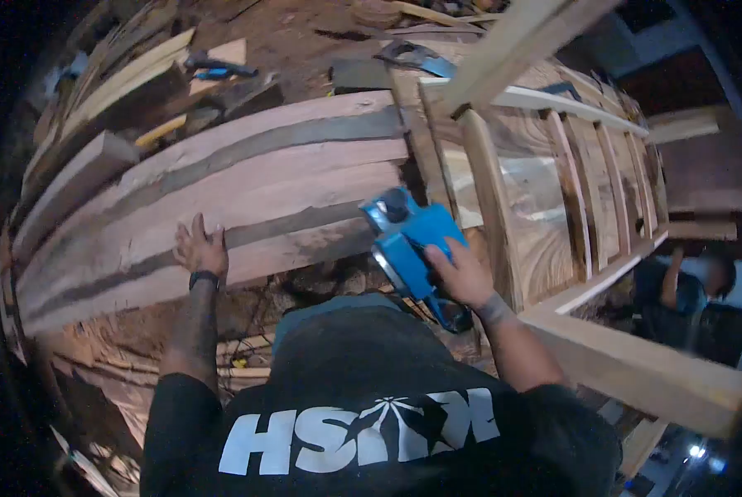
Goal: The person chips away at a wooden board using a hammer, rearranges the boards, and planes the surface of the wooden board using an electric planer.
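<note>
My right hand point(464, 272) is closed around the handle of a blue power planer point(416, 248), which is tilted near the right end of the boards. Fingers spread, my left hand point(201, 248) rests on the pale plank surface point(280, 189) and holds nothing. Wide planks lie side by side, with darker grey strips point(305, 130) running along them. Whether the planer's base touches the wood cannot be made out.
A wooden frame with crosspieces point(491, 186) stands at the right, a thick beam point(636, 364) projecting below it. Timber point(98, 170) and a blue-black tool point(219, 69) lie at the upper left. Another person point(690, 286) is at the far right.
</note>
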`<state>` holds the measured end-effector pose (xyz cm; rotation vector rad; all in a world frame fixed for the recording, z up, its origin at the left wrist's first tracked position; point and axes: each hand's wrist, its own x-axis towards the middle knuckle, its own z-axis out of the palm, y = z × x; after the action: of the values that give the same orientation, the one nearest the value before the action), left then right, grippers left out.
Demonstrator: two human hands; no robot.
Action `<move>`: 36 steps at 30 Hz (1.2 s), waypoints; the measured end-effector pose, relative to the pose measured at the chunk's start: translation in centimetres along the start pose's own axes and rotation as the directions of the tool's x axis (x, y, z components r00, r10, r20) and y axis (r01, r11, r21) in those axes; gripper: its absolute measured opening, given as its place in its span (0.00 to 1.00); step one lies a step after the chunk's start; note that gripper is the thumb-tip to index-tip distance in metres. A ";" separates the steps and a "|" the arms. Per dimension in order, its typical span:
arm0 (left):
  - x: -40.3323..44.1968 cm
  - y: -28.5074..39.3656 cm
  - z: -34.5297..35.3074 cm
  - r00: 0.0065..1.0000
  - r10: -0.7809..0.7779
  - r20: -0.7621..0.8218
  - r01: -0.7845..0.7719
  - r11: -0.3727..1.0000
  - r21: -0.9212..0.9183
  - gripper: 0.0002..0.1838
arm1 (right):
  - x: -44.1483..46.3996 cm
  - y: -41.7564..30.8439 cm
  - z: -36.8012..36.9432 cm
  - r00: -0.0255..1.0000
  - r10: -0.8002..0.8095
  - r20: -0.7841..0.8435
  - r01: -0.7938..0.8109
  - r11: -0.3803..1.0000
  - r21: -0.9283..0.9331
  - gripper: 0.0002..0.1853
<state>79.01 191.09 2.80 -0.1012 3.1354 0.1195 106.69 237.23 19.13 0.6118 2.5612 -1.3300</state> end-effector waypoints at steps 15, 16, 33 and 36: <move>0.1 0.1 -0.1 1.000 0.008 0.005 -0.008 1.000 0.022 0.39 | 1.7 2.7 1.5 0.995 -0.050 -0.090 0.051 0.999 0.014 0.26; 0.1 0.1 0.0 1.000 0.006 -0.001 -0.006 1.000 0.026 0.39 | 2.6 2.6 2.2 0.988 -0.100 -0.118 0.105 0.994 0.030 0.26; -0.2 0.3 -0.2 1.000 -0.015 -0.023 0.015 1.000 0.011 0.39 | 2.6 0.6 3.0 0.987 -0.119 -0.105 0.126 0.991 0.053 0.24; -0.2 0.2 -0.2 1.000 -0.012 -0.025 0.012 1.000 0.021 0.39 | 3.3 1.3 2.7 0.993 -0.101 -0.058 0.102 0.995 0.019 0.24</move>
<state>79.23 191.26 3.06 -0.1224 3.1591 0.0858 104.25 236.58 15.47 0.5376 2.6587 -1.3942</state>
